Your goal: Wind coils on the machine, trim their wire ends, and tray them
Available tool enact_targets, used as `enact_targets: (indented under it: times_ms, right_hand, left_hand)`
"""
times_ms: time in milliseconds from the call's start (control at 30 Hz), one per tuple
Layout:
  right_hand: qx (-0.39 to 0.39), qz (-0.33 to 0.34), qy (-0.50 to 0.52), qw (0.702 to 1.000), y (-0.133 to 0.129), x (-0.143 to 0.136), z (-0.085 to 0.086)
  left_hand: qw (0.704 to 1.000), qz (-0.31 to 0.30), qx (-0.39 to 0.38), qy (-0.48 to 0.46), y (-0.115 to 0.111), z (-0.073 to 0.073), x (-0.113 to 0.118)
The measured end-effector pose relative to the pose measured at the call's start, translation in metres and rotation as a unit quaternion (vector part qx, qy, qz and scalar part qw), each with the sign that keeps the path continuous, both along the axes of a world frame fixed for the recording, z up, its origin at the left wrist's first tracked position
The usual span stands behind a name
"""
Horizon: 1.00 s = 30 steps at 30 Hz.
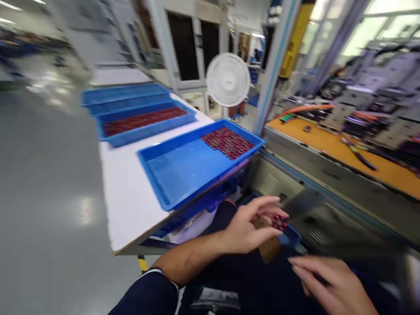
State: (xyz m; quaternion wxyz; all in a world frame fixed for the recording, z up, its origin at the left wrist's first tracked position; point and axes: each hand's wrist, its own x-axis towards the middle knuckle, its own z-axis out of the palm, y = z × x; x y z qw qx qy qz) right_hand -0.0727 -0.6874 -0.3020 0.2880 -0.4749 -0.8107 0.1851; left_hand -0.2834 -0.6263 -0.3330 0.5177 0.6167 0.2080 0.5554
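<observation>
My left hand (249, 227) grips a small round black part with red segments (280, 222) between thumb and fingers, above my lap. Lower right, my right hand (331, 280) is blurred by motion. Its thumb and index finger are drawn together, and I cannot make out whether anything sits between them. Beyond my left hand, a blue tray (183, 170) lies on the white table, with rows of small dark red pieces (228, 142) packed in its far right end.
More blue trays (144, 124) stand farther back on the white table (131, 192), one filled with dark red pieces. A white fan (228, 79) is behind them. At right, a machine (370, 96) with an orange deck (348, 153) sits behind a metal frame.
</observation>
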Motion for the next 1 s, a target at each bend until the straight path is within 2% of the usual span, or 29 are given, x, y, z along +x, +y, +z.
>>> enact_targets:
  times_ms: [67,200,300,400,533,633,767,867,1000]
  right_hand:
    - [-0.095,0.024,0.092,0.991,0.007,0.001,0.003]
    - [-0.175,-0.04,0.302,0.936,0.023,-0.002,0.006]
    - [-0.225,-0.075,0.382,0.893,0.026,-0.012,0.007]
    - [-0.262,-0.072,0.417,0.867,0.026,-0.02,0.008]
    - [-0.259,-0.049,0.426,0.865,0.027,-0.026,0.004]
    - [-0.249,-0.06,0.457,0.852,0.022,-0.028,-0.007]
    - [-0.242,-0.087,0.485,0.836,0.011,-0.026,-0.023]
    - [-0.233,-0.086,0.481,0.841,0.008,-0.021,-0.019]
    - [-0.23,-0.077,0.453,0.858,0.012,-0.017,-0.004]
  left_hand:
    - [1.0,-0.002,0.017,-0.004,0.004,0.004,0.0]
    - [0.997,-0.025,0.061,0.027,0.005,0.005,0.005]
    - [0.993,-0.051,0.095,0.047,0.001,0.005,0.008]
    - [0.99,-0.062,0.114,0.055,-0.002,0.005,0.01]
    - [0.992,-0.03,0.111,0.044,-0.002,0.002,0.013]
    - [0.996,-0.013,0.083,0.022,0.0,-0.002,0.015]
    - [0.999,-0.037,0.036,-0.011,0.004,-0.006,0.013]
    - [0.997,-0.073,0.034,-0.013,0.005,-0.007,0.012]
    - [0.992,-0.12,0.047,0.006,0.001,-0.004,0.013]
